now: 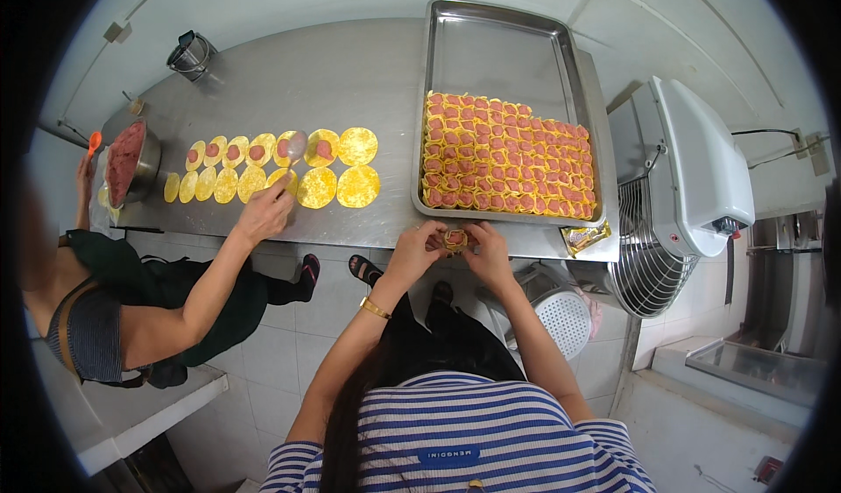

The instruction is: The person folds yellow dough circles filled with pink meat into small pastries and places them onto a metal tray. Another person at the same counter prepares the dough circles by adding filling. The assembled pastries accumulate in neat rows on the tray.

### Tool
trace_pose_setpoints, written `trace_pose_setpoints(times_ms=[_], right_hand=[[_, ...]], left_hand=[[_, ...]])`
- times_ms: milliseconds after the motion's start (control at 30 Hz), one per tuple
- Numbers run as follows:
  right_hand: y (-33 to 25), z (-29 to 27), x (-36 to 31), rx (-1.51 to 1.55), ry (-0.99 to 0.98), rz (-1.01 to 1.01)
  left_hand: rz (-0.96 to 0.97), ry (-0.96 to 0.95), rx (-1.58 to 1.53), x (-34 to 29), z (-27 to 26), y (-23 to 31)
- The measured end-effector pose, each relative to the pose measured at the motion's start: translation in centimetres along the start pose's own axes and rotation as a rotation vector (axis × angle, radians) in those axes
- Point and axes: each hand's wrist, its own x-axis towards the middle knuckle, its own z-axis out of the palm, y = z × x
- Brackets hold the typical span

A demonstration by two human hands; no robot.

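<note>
Between my left hand (419,248) and my right hand (487,252) is a small open-topped meat dumpling (455,240), its yellow wrapper gathered round pink filling. The fingers of both hands are closed on its sides, just off the front edge of the steel table (350,68). Right beyond them lies a deep metal tray (499,50). Tight rows of similar dumplings (504,164) fill its near part, while bare metal shows at the far end.
On my left, a co-worker's hand (265,214) holds a spoon (295,147) over two rows of round yellow wrappers (357,186), some topped with meat. A bowl of minced meat (127,156) stands far left. A yellow packet (585,237), mixer (692,169) and stool (561,322) are to the right.
</note>
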Motion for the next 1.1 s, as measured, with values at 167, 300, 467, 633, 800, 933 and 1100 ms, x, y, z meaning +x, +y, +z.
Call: trace_pose_setpoints(times_ms=[167,300,467,633,800,933,1100], right_hand=[[-0.3,0.3,0.4,0.024,-0.069,-0.034],[-0.6,0.5,0.2,-0.001,0.021,-0.030],[-0.9,0.3,0.0,-0.042,-0.012,-0.046],[-1.3,0.0,0.1,-0.086,0.079,-0.107],[-1.5,-0.3,-0.5,0.009,0.006,0.051],[-1.0,-0.3,0.0,0.010,0.048,-0.088],[-0.4,0.0,-0.6,-0.107,0.110,-0.040]], left_hand=[[-0.072,-0.045,0.062,0.1,0.0,0.3],[-0.104,-0.052,0.097,0.0,-0.1,0.7],[-0.149,-0.060,0.042,0.1,0.2,1.2],[-0.131,-0.037,0.060,-0.3,0.4,1.0],[-0.052,-0.010,-0.003,-0.4,0.4,0.2],[-0.070,-0.046,0.088,-0.4,0.6,0.3],[-0.018,0.051,-0.014,-0.4,1.0,0.6]])
